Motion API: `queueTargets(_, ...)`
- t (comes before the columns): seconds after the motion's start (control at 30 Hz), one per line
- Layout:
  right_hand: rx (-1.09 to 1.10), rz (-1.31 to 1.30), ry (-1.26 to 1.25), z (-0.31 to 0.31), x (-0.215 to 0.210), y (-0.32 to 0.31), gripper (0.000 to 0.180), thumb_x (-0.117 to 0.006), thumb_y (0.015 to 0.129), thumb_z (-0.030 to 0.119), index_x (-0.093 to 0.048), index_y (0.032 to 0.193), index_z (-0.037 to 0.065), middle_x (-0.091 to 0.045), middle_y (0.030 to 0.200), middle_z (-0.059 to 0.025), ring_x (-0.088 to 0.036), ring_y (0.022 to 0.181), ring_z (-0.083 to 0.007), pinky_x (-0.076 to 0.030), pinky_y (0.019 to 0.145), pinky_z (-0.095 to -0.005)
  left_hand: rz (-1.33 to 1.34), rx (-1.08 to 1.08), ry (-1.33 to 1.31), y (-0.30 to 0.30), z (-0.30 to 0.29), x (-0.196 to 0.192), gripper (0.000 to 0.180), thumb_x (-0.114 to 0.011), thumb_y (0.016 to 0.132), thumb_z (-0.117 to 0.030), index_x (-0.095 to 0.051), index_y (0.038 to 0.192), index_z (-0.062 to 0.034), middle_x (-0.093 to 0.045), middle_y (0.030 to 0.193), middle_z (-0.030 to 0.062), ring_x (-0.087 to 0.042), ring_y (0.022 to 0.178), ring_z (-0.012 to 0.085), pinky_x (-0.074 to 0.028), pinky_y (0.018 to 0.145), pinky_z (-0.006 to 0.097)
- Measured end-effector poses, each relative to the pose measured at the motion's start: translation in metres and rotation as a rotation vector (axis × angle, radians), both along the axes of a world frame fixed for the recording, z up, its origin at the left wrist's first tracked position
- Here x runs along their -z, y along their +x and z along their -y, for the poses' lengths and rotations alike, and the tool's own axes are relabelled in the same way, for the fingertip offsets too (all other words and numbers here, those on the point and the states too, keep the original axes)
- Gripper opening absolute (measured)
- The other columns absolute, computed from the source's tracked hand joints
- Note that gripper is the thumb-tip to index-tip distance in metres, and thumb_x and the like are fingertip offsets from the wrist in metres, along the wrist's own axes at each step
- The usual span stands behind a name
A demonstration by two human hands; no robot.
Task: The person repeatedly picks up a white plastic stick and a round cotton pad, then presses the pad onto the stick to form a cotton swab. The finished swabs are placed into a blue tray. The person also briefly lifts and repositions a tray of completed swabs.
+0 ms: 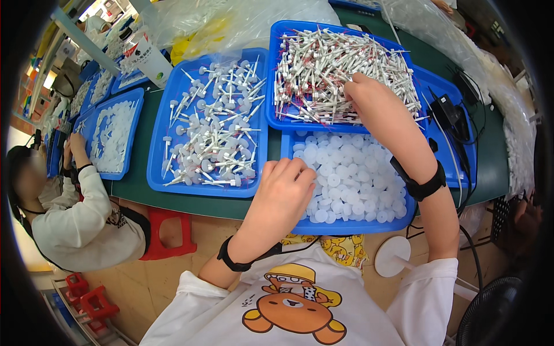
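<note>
My left hand (283,193) rests with curled fingers on the left edge of a blue tray (369,226) filled with small white round caps (346,173); whether it holds a cap I cannot tell. My right hand (360,92) reaches into the far blue tray (277,75) heaped with thin white stems with red marks (323,63), its fingers closed among them. To the left, another blue tray (158,173) holds several assembled white pieces, stems with round heads (219,132). Both wrists wear black bands.
A green table (133,184) carries the trays. At the left a seated person in white (86,219) works at another blue tray of white caps (112,135). Clear plastic bags (231,23) lie behind, a black cable and adapter (447,112) at right, red stools (167,230) below.
</note>
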State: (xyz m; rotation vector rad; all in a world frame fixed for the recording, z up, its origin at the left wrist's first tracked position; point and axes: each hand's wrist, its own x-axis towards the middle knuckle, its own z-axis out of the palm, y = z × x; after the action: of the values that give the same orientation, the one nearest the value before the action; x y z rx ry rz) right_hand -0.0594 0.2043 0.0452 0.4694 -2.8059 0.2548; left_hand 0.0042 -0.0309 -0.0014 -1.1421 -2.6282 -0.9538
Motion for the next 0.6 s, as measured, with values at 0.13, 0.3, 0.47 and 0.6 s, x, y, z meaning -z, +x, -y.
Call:
queueTargets(0.13, -0.011, -0.014, -0.053, -0.001, -0.004, 0.002, 0.012, -0.061, 0.082, -0.003, -0.058, 0.093, -0.001, -0.058, 0.087, -0.0163, -0.060, 0.083, -0.0363, -0.050, 0.074, -0.0424, 0.028, 0.018, 0.020, -0.001, 0.001, -0.001, 0.014, -0.070, 0.082, -0.004, -0.063, 0.095, -0.0056, -0.058, 0.094, 0.0064, -0.055, 0.092, 0.0254, -0.040, 0.085, 0.037)
queueTargets(0.3, 0.022, -0.131, -0.282, 0.014, -0.040, 0.026, 0.009, -0.060, 0.090, -0.002, -0.055, 0.097, -0.001, -0.064, 0.090, -0.0145, -0.066, 0.078, -0.0273, -0.052, 0.071, -0.0330, 0.085, 0.019, 0.044, -0.002, 0.004, 0.000, 0.015, -0.067, 0.085, -0.004, -0.063, 0.099, -0.0054, -0.061, 0.100, 0.0067, -0.057, 0.094, 0.0247, -0.040, 0.085, 0.036)
queueTargets(0.47, 0.077, -0.148, -0.768, 0.038, -0.057, 0.094, 0.010, -0.059, 0.092, -0.005, -0.051, 0.096, -0.001, -0.068, 0.095, -0.0158, -0.070, 0.084, -0.0200, -0.056, 0.072, -0.0290, 0.517, 0.023, 0.290, -0.002, 0.011, -0.012, 0.016, -0.060, 0.092, -0.001, -0.060, 0.108, -0.0031, -0.064, 0.113, 0.0098, -0.063, 0.097, 0.0189, -0.048, 0.087, 0.033)
queueTargets(0.6, -0.059, 0.079, -1.192, 0.057, -0.049, 0.147, 0.018, -0.052, 0.096, -0.005, -0.040, 0.110, -0.001, -0.066, 0.103, -0.0258, -0.070, 0.093, -0.0292, -0.058, 0.081, -0.0363, 1.020, 0.183, 0.856, 0.009, 0.015, -0.013, 0.022, -0.055, 0.098, -0.003, -0.052, 0.119, 0.0012, -0.061, 0.120, 0.0144, -0.065, 0.099, 0.0194, -0.050, 0.087, 0.032)
